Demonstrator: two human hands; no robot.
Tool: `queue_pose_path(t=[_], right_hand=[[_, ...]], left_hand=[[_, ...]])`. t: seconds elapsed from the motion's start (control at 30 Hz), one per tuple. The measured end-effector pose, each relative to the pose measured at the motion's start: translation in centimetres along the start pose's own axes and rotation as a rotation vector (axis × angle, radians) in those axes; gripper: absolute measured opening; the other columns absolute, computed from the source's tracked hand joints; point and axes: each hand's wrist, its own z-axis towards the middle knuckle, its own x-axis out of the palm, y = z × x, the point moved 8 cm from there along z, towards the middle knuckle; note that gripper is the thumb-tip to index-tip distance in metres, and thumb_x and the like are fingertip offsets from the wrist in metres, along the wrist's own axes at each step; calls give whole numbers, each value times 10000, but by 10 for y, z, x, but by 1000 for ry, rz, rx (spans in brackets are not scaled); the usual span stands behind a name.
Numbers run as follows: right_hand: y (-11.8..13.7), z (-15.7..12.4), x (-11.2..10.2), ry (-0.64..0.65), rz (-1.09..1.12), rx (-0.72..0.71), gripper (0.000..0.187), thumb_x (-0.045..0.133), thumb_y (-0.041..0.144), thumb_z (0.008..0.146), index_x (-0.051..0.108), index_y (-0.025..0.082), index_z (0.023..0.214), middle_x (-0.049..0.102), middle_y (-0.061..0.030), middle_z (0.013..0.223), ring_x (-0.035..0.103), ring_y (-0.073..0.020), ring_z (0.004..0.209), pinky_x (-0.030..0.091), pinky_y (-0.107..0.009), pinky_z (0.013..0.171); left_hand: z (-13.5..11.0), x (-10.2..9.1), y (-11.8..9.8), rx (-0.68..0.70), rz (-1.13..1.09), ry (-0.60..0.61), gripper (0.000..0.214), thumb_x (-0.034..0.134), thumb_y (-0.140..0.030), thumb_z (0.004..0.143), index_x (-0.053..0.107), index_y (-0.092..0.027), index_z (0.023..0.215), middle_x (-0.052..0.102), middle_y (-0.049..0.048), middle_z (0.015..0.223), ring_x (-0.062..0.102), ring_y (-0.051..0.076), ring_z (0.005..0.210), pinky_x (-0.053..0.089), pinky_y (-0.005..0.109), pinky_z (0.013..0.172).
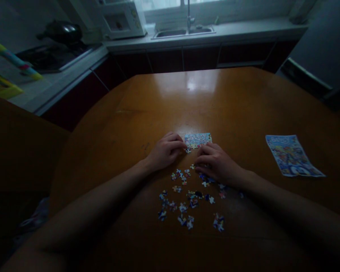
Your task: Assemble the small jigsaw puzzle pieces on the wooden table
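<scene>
A partly joined jigsaw puzzle [198, 139] lies flat on the wooden table, its lower edge uneven. At its lower left corner, my left hand [168, 149] has its fingers bent together on a small puzzle piece [188, 150]. My right hand [215, 162] rests just below the puzzle's right side, fingers curled down over loose pieces; whatever is under its fingertips is hidden. Several loose puzzle pieces [184, 175] are scattered between my forearms, nearer to me. Some of them lie partly under my right hand and wrist.
A colourful printed sheet or bag [293, 155] lies to the right on the table [187, 102]. Beyond the table are a counter with a sink [184, 33], a microwave [120, 20] and a pan on a stove [61, 32]. A yellow and blue object [15, 60] stands at left.
</scene>
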Motion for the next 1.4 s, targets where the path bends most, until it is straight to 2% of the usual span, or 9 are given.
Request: queue_pose_path(t=[0.2, 0.4, 0.6, 0.77, 0.93, 1.07, 1.17, 1.3, 1.4], right_hand=[[0, 0, 11, 80, -66, 30, 56, 611, 216, 949, 661, 195, 937, 647, -94, 1019, 535, -256, 1012, 433, -423, 926], [1, -1, 15, 80, -170, 48, 23, 613, 221, 946, 625, 204, 956, 642, -102, 1037, 529, -273, 1021, 427, -431, 909], [2, 0, 15, 105, -117, 27, 32, 599, 167, 935, 583, 188, 917, 642, -94, 1003, 533, -252, 982, 441, -411, 879], [10, 0, 1, -22, 69, -69, 135, 510, 124, 966, 584, 200, 884, 633, -51, 859, 559, -193, 856, 484, -354, 794], [2, -3, -21, -269, 230, -15, 228, 522, 144, 987, 633, 215, 1173, 668, -75, 991, 625, -180, 898, 542, -346, 784], [1, -7, -29, -386, 248, -10, 183, 591, 166, 958, 692, 232, 1095, 690, -70, 965, 665, -191, 893, 577, -363, 768], [4, -8, -30, -402, 248, -18, 201, 611, 169, 935, 701, 240, 1100, 718, -65, 961, 689, -192, 878, 598, -374, 779], [7, -6, -27, -351, 282, -7, 377, 589, 150, 930, 638, 239, 1293, 744, -51, 966, 703, -162, 820, 611, -328, 743], [12, -5, -25, -317, 294, -52, 334, 576, 143, 932, 686, 253, 1228, 762, -58, 1020, 721, -167, 881, 618, -330, 759]], left_hand=[[0, -1, -1, 7, -6, -5, 279, 516, -27, 870, 737, -183, 938, 671, 58, 909, 588, 184, 914, 497, 343, 837], [1, -1, 0, 0, -7, 2, 270, 521, -36, 873, 737, -184, 937, 673, 60, 917, 596, 185, 917, 502, 346, 846], [-1, 2, 2, 15, -3, 9, 285, 508, -35, 888, 736, -192, 958, 665, 57, 916, 591, 183, 910, 492, 343, 833], [0, -3, -4, 48, -3, -24, 285, 511, -24, 883, 732, -184, 965, 673, 61, 915, 599, 182, 914, 504, 342, 834], [1, -4, -24, 108, -7, -53, 153, 608, -128, 933, 713, -187, 1027, 703, 60, 924, 610, 170, 881, 525, 322, 793], [-1, 1, -38, 128, -89, -32, 51, 680, -220, 936, 711, -182, 947, 711, 50, 853, 617, 157, 815, 529, 302, 741], [-1, 3, -41, 107, -140, -32, 64, 662, -225, 948, 713, -186, 951, 711, 58, 853, 627, 163, 819, 536, 313, 741], [-3, 2, -41, 117, -155, -58, 44, 663, -208, 939, 697, -181, 948, 696, 64, 872, 625, 165, 834, 536, 314, 740], [-4, 4, -41, 140, -148, -48, 82, 699, -217, 921, 687, -176, 991, 699, 69, 918, 627, 166, 868, 539, 309, 753]])
